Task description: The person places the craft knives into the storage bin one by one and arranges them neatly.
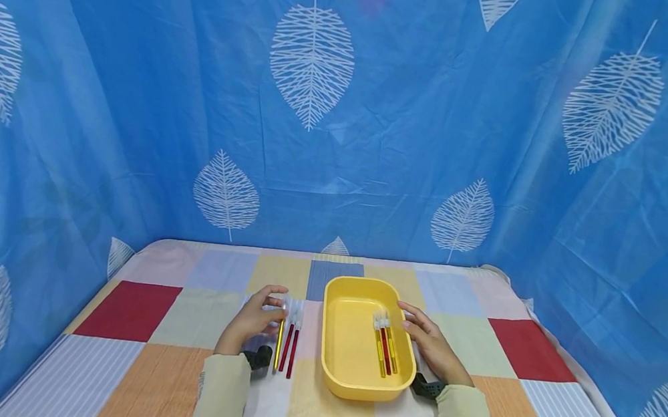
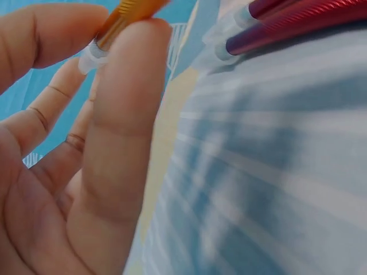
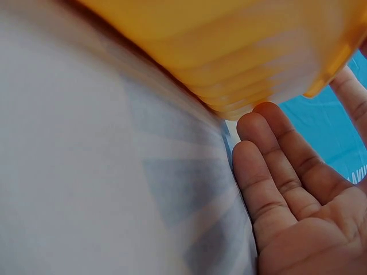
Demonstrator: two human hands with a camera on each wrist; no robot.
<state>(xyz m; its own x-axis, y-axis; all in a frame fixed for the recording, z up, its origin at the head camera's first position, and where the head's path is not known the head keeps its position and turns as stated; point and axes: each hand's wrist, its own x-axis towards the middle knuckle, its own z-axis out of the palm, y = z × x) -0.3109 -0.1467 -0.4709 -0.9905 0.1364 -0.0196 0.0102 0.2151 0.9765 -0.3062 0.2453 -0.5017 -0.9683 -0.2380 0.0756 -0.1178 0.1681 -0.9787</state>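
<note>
In the head view, my left hand (image 1: 253, 318) pinches a slim gold pen (image 1: 279, 347) near its clear-tipped upper end. The left wrist view shows thumb and forefinger on the ribbed gold barrel (image 2: 129, 17), other fingers spread. Two red pens (image 1: 290, 352) with clear ends lie just right of it on the cloth. My right hand (image 1: 432, 342) rests against the right side of a yellow plastic tub (image 1: 331, 386), fingers fairly straight at its rim and outer wall (image 3: 229, 63). Inside the tub lie two gold pens and a red pen (image 1: 385, 351), side by side.
A patchwork cloth (image 1: 166, 380) covers the table. Blue curtains (image 1: 377, 139) with white leaf prints hang behind and on both sides. Each wrist wears a dark strap (image 1: 428, 387).
</note>
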